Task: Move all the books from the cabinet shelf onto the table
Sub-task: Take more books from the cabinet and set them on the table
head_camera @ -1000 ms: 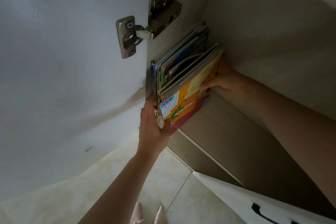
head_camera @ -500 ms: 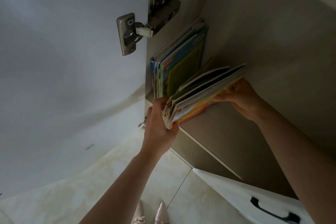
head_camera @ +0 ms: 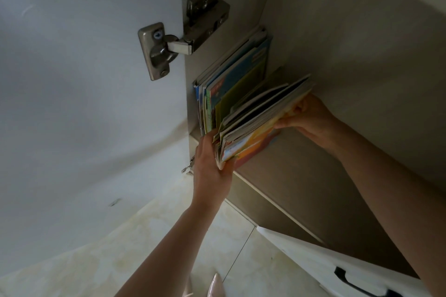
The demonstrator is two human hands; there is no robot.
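Head view: a bundle of thin books (head_camera: 260, 125) is held at both ends, tilted out of the cabinet shelf (head_camera: 284, 176). The left hand (head_camera: 210, 164) is wrapped round the near lower corner, fingers curled behind the spines and thumb underneath; the right hand (head_camera: 306, 118) pinches the far upper edge, its fingers (head_camera: 282, 124) pressed on the orange cover. Just beyond the left fingers, a second batch of books (head_camera: 231, 84) is left standing upright against the cabinet's side wall, below the door hinge (head_camera: 173, 46). The surface meant to receive them is not seen. The bundle is loosely fanned, so both grips would best be tightened before it is carried, with the spines kept low so that no inner book slides out. Whether the bundle's lower corner touches the shelf cannot quite be told; it is probably just clear. The remaining batch should be left propped until fetched.
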